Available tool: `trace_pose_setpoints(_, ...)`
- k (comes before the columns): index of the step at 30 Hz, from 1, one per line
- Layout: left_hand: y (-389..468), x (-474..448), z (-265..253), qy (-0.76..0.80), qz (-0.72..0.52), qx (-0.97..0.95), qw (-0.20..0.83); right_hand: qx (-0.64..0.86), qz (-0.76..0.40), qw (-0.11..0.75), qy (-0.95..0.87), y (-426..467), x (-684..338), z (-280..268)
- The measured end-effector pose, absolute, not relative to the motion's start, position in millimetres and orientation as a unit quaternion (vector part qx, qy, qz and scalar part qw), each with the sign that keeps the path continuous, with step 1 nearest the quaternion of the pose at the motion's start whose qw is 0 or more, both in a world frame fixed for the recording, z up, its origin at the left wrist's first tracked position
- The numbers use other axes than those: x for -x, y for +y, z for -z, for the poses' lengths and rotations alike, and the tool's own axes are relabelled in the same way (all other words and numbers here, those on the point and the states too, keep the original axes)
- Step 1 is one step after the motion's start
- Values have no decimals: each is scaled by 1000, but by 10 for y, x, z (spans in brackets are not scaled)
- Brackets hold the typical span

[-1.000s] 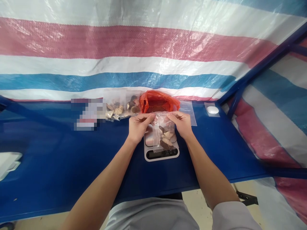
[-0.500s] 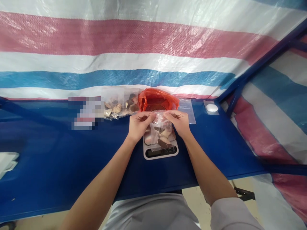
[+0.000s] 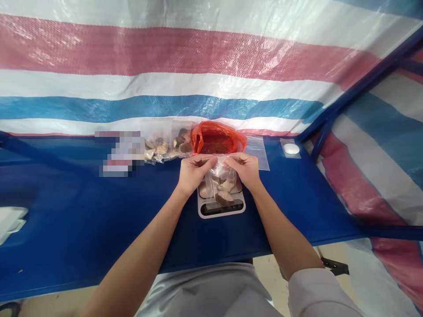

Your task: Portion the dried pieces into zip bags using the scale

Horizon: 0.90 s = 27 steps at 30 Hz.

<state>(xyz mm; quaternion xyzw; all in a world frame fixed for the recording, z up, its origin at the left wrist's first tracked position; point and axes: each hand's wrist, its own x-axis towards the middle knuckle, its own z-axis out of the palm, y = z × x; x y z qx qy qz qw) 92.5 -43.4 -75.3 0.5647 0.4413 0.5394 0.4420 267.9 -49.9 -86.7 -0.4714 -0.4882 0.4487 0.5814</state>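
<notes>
Between my hands hangs a clear zip bag (image 3: pixel 214 182) holding several brown and pale dried pieces, perhaps mushroom slices. My left hand (image 3: pixel 194 174) pinches the bag's top edge at its left side. At the right side of the same edge, my right hand (image 3: pixel 245 171) pinches with thumb and fingers. The lower part of the bag is over a white kitchen scale (image 3: pixel 201 212) with a black display strip and partly covers it. Whether the bag rests on the scale I cannot tell.
Behind my hands stands an open red plastic bag (image 3: pixel 228 128). Filled clear bags (image 3: pixel 161 149) lie to its left, and a flat clear bag (image 3: pixel 262 154) to its right. A white oval object (image 3: pixel 291 149) lies farther right on the blue table (image 3: pixel 99 220). A white case (image 3: pixel 11 222) is at the left edge.
My thumbs have drawn closer together along the bag's top edge. The bag's bottom and its pieces have shifted slightly left.
</notes>
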Motion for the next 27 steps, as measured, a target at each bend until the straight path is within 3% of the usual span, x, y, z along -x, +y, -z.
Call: trace_pose_setpoints(27, -428, -853, 744, 431, -522, -607, 417, 470, -451, 537, -535, -498, -2741, 863)
